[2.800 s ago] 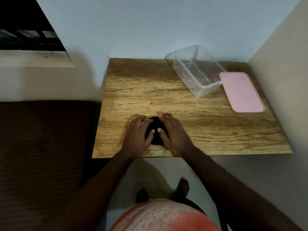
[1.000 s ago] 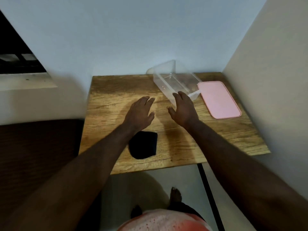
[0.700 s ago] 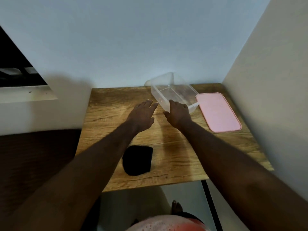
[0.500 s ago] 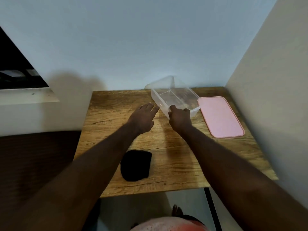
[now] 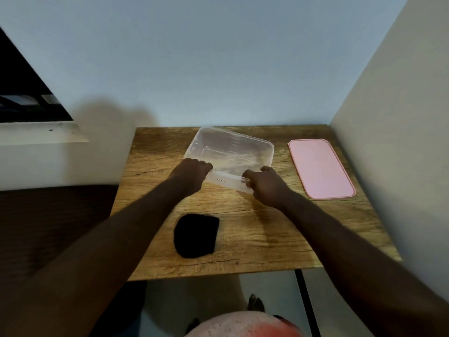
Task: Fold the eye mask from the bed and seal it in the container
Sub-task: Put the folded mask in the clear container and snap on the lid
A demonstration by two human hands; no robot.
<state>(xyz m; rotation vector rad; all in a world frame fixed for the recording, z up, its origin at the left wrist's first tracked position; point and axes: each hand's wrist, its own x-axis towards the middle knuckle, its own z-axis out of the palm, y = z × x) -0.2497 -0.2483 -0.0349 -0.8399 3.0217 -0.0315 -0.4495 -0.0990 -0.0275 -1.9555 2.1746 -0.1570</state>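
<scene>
The folded black eye mask point(image 5: 196, 235) lies on the wooden table point(image 5: 255, 239) near its front edge, with no hand on it. Behind it stands the clear plastic container point(image 5: 233, 152), open and with nothing inside. My left hand point(image 5: 189, 176) grips the container's near left corner and my right hand point(image 5: 266, 184) grips its near right corner. The pink lid point(image 5: 319, 167) lies flat on the table to the container's right, apart from it.
A blue wall runs along the table's back edge and a pale wall point(image 5: 393, 142) along its right side. A dark brown bed surface point(image 5: 48, 227) sits to the table's left. A bare foot point(image 5: 255, 304) shows on the floor below the front edge.
Both hands left the folded mask, reached back and took hold of the container. The container has turned and shifted left toward the table's middle, away from the lid.
</scene>
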